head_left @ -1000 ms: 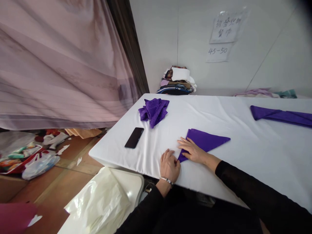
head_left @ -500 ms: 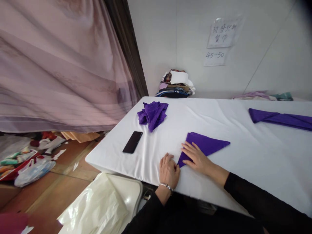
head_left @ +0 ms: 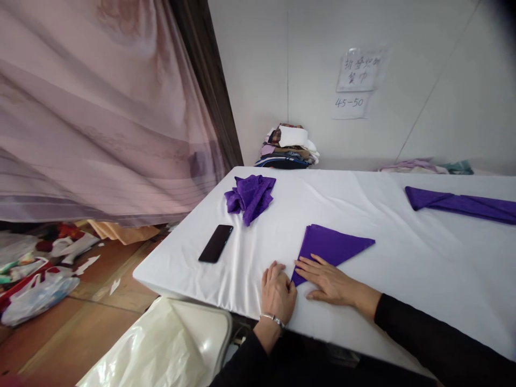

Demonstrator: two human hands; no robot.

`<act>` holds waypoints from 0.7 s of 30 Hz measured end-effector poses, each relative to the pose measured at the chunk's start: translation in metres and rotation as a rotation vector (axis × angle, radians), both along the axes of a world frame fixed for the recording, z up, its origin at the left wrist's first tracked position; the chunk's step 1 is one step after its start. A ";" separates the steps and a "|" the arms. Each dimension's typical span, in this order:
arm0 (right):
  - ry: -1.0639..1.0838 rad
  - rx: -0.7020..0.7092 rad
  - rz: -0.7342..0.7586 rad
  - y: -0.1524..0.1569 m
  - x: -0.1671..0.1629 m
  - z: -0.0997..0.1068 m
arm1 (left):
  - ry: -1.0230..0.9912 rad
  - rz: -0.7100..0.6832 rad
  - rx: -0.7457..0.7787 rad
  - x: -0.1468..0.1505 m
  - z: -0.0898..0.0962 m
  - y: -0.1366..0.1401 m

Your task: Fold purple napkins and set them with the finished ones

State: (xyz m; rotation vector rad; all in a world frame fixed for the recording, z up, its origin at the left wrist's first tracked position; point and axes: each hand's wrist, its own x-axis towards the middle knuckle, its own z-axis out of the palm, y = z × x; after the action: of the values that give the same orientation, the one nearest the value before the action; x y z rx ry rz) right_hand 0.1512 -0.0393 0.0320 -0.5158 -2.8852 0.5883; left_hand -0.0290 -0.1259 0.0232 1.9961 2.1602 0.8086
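A purple cloth napkin (head_left: pixel 328 243), folded into a triangular shape, lies flat on the white-covered table (head_left: pixel 403 269). At its near corner, my left hand (head_left: pixel 278 290) has curled fingers, with thumb and forefinger closed on the tip. A silver bracelet (head_left: pixel 272 319) circles that wrist. My right hand (head_left: pixel 324 280) rests flat on the lower part of the napkin, fingers stretched out and pointing left. Farther back on the left sits a crumpled purple cloth (head_left: pixel 250 196). On the right, another purple cloth (head_left: pixel 463 204) is folded into a long strip.
A black phone (head_left: pixel 216 243) lies near the table's left side. Behind the table are a stack of folded clothes (head_left: pixel 288 148) and a wall with paper signs (head_left: pixel 357 72). A pink curtain (head_left: pixel 100 107) hangs at left. A chair with a pale plastic sheet (head_left: pixel 153 344) stands by the near edge.
My right hand has slid down the napkin toward its near corner. My left hand stays at that corner. The whole view has shifted slightly.
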 end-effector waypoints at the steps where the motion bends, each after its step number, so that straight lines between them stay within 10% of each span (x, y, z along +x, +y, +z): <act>1: -0.007 -0.006 0.002 0.000 0.000 0.000 | 0.004 -0.004 -0.006 0.000 0.001 0.000; 10: 0.001 -0.022 0.008 0.001 -0.001 -0.002 | 0.116 -0.396 -0.078 0.028 0.002 0.007; 21: 0.035 -0.043 -0.025 0.010 0.007 0.002 | 0.385 -0.274 0.071 0.026 -0.036 0.015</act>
State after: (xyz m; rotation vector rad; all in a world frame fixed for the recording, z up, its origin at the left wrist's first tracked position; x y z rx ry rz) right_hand 0.1587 -0.0296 0.0338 -0.5415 -2.8341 0.6508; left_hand -0.0033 -0.1106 -0.0132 2.5899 1.9774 0.5003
